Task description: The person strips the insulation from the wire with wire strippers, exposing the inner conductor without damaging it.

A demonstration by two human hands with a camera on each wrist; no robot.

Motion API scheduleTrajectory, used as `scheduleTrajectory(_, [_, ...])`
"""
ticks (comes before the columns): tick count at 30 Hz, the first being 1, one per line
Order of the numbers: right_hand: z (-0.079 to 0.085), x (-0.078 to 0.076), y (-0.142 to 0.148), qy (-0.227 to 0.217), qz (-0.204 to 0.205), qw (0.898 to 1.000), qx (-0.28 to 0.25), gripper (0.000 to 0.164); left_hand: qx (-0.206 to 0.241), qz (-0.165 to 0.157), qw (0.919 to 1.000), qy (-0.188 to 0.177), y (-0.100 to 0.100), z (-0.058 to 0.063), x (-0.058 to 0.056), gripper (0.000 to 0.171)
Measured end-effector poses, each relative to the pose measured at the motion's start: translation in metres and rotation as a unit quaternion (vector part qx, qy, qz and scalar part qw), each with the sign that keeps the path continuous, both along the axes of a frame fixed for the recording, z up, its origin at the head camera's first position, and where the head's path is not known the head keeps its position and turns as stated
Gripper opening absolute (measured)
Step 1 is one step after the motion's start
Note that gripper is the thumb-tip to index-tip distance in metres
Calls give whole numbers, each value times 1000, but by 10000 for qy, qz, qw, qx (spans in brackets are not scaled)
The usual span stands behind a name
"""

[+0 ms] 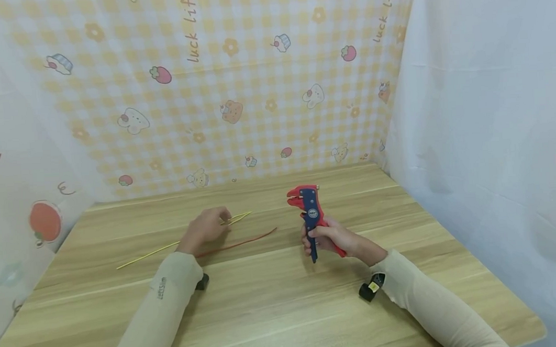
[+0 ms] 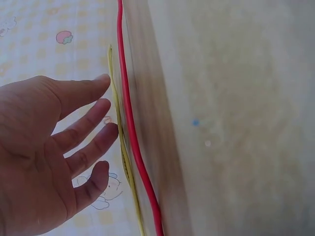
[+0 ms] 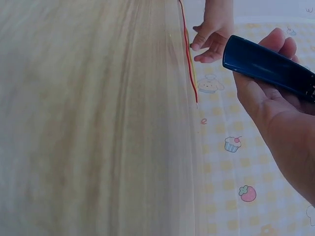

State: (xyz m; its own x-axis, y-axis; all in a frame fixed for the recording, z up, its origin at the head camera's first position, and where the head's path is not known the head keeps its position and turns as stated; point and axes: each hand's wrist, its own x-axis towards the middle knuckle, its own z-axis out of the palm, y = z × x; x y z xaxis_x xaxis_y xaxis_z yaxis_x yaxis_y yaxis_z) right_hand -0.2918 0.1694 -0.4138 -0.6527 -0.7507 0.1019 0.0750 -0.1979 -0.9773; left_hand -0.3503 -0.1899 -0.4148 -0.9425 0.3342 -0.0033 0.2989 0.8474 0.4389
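Note:
My right hand (image 1: 330,236) grips the handles of a wire stripper (image 1: 312,208) with a red and dark blue body. Its red jaws point left, and it is held up above the table. In the right wrist view a dark blue handle (image 3: 268,66) crosses that hand's fingers. My left hand (image 1: 207,227) reaches over a yellow wire (image 1: 147,254), its fingers loosely bent and spread. The left wrist view has the fingertips beside the yellow wire (image 2: 115,96), nothing pinched between them. A red wire (image 1: 244,243) lies on the near side, with a bare silver tip (image 3: 197,104).
The wood-grain table (image 1: 266,310) runs back to a yellow checked cloth (image 1: 256,127). White cloths hang at the left (image 1: 27,155) and right (image 1: 474,132). Black wrist cameras sit on both sleeves.

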Motion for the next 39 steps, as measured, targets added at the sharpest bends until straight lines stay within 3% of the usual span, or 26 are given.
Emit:
scheduleTrajectory(7, [1,0,0,-14,-38,10000,57,17,123,61,9997,-194,-1,-2,-4,22])
scheduleTrajectory(17, [2,2,0,-43,-50,10000,65,24,-27,10,9997,-257,-1,-2,-7,17])
scheduleTrajectory(27, [3,2,1,-74,-24,10000,42,18,-162,-120,9996,-189,-1,0,-1,17])
scheduleTrajectory(39, [5,2,-1,-62,7,9999,139,17,61,-238,9997,-90,0,-1,2,20])
